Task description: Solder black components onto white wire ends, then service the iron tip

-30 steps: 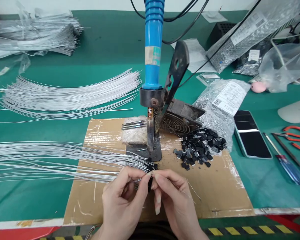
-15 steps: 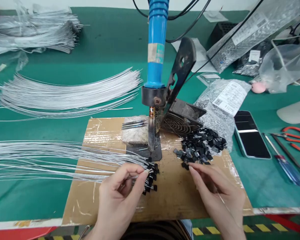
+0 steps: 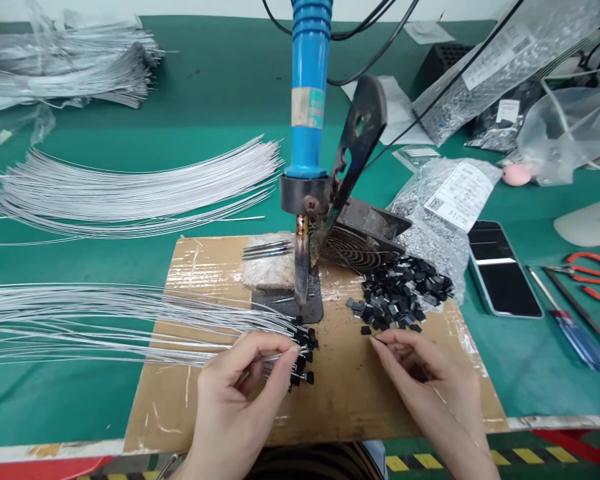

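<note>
My left hand (image 3: 247, 393) is closed in a pinch on a thin white wire, its bare end showing at the fingertips. Under and beyond those fingers lie several white wires (image 3: 205, 310) with black pieces (image 3: 307, 378) on their ends. My right hand (image 3: 430, 380) is closed too, thumb and forefinger holding a small black piece, mostly hidden by the fingers. A thin strand (image 3: 445, 400) like solder wire runs across that hand. Just beyond it sits a pile of small black pieces (image 3: 405, 290). Between the hands, a blue-handled soldering iron (image 3: 307, 140) points down in its stand (image 3: 360, 127).
Cardboard (image 3: 340, 407) covers the bench's front. A bundle of white wires (image 3: 130, 190) lies at the left. At the right are a bubble-wrap bag (image 3: 430, 220), a phone (image 3: 505, 270), a screwdriver (image 3: 575, 337) and orange-handled pliers (image 3: 595, 267). A small fan (image 3: 365, 233) stands behind the iron.
My right hand has drawn slightly back from the pile and a little left, with a small black piece in its fingertips. My left hand has barely moved.
</note>
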Available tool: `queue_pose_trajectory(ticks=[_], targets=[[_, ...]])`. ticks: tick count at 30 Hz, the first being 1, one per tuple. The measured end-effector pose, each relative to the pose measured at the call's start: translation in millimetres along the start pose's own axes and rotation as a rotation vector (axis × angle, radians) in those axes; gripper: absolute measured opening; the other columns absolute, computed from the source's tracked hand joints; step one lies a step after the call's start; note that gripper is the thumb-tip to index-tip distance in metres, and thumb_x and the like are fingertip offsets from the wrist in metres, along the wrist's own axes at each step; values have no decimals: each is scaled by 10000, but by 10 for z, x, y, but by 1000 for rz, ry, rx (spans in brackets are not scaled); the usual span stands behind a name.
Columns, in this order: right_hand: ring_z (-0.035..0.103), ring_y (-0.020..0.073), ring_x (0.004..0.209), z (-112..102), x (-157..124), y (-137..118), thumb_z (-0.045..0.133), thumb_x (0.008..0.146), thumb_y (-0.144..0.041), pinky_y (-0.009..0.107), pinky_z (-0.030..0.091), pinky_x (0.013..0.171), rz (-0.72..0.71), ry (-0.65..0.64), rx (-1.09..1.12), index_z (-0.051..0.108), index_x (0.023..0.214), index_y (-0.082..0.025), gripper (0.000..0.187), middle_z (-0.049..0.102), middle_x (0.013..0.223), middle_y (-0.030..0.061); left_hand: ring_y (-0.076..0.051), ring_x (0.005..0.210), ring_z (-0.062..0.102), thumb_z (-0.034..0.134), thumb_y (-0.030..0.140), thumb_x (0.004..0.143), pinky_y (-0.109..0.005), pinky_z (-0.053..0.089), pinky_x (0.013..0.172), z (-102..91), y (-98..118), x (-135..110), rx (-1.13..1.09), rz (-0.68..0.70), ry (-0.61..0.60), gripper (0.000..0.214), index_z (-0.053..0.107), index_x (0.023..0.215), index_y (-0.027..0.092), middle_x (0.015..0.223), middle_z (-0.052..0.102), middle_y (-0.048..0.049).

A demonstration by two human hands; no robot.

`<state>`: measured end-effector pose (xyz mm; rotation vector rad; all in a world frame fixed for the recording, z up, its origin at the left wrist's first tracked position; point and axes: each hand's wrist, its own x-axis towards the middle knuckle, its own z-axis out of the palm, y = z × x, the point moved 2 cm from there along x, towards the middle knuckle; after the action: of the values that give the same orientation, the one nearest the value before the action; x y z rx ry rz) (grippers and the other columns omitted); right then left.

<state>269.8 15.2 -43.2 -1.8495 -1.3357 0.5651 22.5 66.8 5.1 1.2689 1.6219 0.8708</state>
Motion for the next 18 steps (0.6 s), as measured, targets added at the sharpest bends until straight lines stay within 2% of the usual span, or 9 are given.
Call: queue_pose_trajectory(ticks=[4,10,14,18], targets=[[714,146,663,50,-31,-100,810,953,-346,186,616,649,89,67,191,801,997,-245,111,744,801,15,-103,575,490,756,312,883,-229,378,556,-7,6,12,34,19,-15,127,807,782,252,712,702,20],[675,116,668,173,-44,-365,820,939,-289,178,597,669,238,93,492,805,973,-271,40,723,831,-7,-104,546,433,760,308,869,-239,364,554,-12,8,20,72,47,13,108,832,804,260,664,677,29],[676,126,670,239,-55,-449,838,932,-291,201,611,671,276,97,540,834,1017,-273,87,726,817,1,-107,574,496,764,336,872,-228,400,572,-12,-9,20,78,16,23,127,824,801,249,718,715,14],[656,116,597,288,-62,-512,822,948,-291,194,582,587,283,40,572,845,985,-275,46,723,756,-3,-117,607,560,757,338,877,-226,427,575,-12,-10,28,80,-12,17,138,815,806,234,777,756,-9]])
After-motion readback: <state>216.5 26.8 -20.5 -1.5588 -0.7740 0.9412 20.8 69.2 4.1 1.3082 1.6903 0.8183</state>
